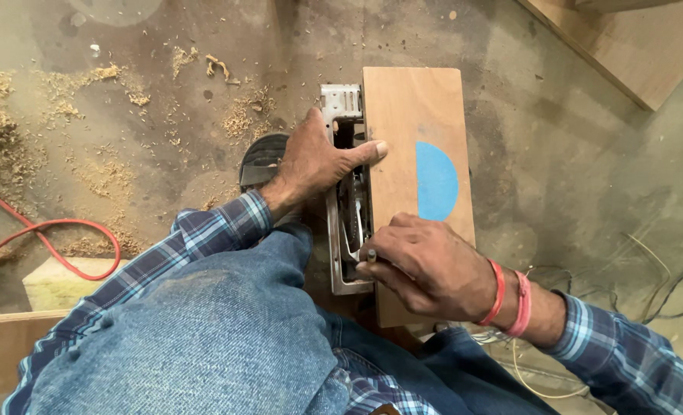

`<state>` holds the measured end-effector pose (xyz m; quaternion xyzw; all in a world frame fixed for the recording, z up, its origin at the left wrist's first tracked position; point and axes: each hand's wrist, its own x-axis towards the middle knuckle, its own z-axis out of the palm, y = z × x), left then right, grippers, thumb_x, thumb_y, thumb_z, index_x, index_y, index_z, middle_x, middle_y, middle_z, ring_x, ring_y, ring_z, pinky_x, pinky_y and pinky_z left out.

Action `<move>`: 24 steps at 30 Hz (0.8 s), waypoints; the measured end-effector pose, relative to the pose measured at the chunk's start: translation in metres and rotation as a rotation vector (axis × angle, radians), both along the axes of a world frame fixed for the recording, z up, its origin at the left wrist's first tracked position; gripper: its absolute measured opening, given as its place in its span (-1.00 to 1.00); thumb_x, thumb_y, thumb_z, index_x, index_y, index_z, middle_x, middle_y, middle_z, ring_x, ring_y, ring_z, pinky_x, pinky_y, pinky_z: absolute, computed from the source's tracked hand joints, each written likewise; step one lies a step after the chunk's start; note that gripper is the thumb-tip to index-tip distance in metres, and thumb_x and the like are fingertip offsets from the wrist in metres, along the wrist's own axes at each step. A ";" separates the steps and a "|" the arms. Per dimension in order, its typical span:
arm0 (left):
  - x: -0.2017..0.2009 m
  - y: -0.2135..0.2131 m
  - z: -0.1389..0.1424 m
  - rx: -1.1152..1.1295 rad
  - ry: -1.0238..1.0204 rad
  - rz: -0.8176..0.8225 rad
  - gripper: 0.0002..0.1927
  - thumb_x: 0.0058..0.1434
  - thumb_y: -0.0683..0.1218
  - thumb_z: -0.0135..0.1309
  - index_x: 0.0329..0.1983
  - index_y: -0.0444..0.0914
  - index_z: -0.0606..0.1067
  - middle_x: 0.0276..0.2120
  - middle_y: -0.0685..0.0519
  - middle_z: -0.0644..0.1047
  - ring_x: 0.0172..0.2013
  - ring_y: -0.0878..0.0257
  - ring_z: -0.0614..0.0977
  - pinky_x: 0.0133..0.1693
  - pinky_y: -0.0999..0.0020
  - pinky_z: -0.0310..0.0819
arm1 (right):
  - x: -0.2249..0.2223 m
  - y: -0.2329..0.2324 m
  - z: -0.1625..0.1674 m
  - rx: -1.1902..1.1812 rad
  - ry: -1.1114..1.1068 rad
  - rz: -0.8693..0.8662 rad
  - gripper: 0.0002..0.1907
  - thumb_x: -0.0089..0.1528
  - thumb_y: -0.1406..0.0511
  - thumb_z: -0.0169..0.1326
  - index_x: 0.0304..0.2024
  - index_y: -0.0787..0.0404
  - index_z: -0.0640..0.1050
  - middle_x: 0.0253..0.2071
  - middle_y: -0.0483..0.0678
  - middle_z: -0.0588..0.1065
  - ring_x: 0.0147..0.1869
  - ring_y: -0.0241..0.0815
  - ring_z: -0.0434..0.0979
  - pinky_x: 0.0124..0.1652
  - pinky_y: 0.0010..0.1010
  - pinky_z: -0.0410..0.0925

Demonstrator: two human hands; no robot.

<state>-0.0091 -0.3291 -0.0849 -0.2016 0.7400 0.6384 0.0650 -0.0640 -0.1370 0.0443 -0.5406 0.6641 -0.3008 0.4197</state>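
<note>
Kneeling over the dusty floor (572,177), you are steadying a plywood board (411,115) bearing a blue half-circle (436,181), with a circular saw (347,192) lying at its nine o'clock edge. Your left hand (311,161) is spreading flat across the saw, thumb stretching onto the board. Your right hand (426,265), at six o'clock, is pinching a small metal pin (371,254).

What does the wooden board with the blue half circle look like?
The flat rectangular brown wooden board lies on the dusty concrete floor, beside a metal circular saw. A blue half circle marks its right side. The left hand lays its thumb on the board's left edge; the right hand rests on its near end.
</note>
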 end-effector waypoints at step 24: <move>0.001 0.004 -0.018 -0.124 -0.089 -0.045 -0.30 0.02 0.38 0.30 -0.23 -0.35 0.56 -0.46 0.00 0.58 -0.49 0.23 0.62 -0.44 0.29 0.60 | -0.032 0.026 0.020 -0.035 0.082 -0.685 -0.89 0.40 0.34 0.12 -0.13 0.28 0.50 -0.42 -0.12 0.52 -0.41 -0.42 0.46 -0.43 -0.57 0.30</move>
